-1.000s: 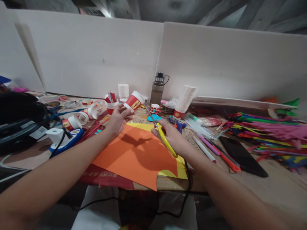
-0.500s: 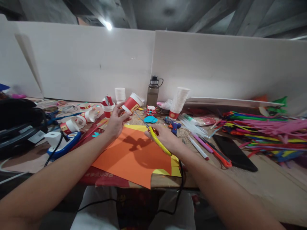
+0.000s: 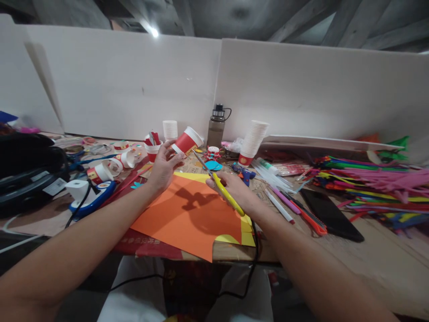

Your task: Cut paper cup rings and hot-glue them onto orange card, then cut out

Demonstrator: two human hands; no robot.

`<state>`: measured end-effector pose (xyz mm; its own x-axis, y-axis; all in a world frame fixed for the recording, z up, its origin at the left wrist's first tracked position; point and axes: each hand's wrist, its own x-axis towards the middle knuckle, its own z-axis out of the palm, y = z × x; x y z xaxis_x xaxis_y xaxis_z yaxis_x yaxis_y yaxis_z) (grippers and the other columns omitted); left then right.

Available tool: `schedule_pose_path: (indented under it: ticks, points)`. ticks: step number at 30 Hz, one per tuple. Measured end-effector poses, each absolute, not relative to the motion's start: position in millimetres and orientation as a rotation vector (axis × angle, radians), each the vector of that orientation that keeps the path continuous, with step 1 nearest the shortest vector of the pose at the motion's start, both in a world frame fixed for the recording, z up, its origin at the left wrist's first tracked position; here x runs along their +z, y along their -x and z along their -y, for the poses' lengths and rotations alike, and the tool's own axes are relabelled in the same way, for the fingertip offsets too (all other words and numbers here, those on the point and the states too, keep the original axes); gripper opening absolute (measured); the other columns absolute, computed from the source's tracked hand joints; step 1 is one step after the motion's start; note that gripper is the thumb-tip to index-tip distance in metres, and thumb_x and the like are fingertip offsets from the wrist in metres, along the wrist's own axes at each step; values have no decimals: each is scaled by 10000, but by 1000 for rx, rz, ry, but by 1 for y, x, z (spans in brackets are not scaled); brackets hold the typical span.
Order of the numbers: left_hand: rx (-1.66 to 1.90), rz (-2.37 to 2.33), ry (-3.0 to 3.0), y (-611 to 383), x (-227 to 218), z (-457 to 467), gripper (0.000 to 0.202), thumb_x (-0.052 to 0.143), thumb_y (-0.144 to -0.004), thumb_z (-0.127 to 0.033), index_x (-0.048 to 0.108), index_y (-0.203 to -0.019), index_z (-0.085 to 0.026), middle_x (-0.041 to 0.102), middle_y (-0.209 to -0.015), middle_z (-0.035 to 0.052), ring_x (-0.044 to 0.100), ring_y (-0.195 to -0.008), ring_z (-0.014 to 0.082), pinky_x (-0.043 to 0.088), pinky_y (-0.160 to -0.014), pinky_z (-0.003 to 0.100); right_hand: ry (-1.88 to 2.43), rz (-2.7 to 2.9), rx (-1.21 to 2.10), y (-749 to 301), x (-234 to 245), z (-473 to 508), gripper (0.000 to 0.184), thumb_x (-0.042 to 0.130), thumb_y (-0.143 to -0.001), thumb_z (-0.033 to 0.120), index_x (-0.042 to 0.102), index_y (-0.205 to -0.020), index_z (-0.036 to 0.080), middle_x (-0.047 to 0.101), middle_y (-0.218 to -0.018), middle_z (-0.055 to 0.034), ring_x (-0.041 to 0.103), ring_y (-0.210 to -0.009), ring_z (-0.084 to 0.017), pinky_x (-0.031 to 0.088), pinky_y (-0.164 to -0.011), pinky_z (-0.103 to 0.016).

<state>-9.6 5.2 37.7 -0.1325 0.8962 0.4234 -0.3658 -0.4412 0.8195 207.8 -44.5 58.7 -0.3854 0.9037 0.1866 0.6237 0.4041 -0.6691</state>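
Observation:
My left hand (image 3: 164,167) grips a red and white paper cup (image 3: 186,140), tilted with its rim toward the right, above the far edge of the table. My right hand (image 3: 233,190) is closed round the yellow handles of a pair of scissors (image 3: 226,192), whose blades point up-left toward the cup's base. Under both hands lies an orange paper sheet (image 3: 187,214) on top of a yellow sheet (image 3: 246,230).
A dark water bottle (image 3: 216,125), a stack of white cups (image 3: 253,141), cut cup pieces (image 3: 110,165), a blue glue gun (image 3: 244,173), pens (image 3: 279,203), a black phone (image 3: 330,214) and a heap of coloured pipe cleaners (image 3: 372,188) crowd the table. A black bag (image 3: 27,170) sits left.
The cup has turned in my left hand, so its yellow label no longer shows. The scissors stay at its base. The view has shifted a little.

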Motion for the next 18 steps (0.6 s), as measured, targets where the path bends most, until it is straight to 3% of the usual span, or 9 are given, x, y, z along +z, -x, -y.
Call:
schedule_pose_path:
  ticks: [6,18]
  points:
    - [1677,-702,-1211,10,35,-6,492,748,-703,-225,593,-1168,-268,625,-1063,30,605,-846,132,487,-705,238,1292,2124,709,-206,63,49,396,535,-862,573,611,-828,186,541,-643,0,483,-583,-133,367,-549,-255]
    - [1661,-684,-1183,10,35,-6,490,774,-685,-230,588,-1139,-251,636,-1073,33,612,-836,125,485,-674,225,1286,2129,728,-207,62,49,387,532,-864,569,610,-846,190,537,-639,1,485,-582,-134,365,-537,-253]
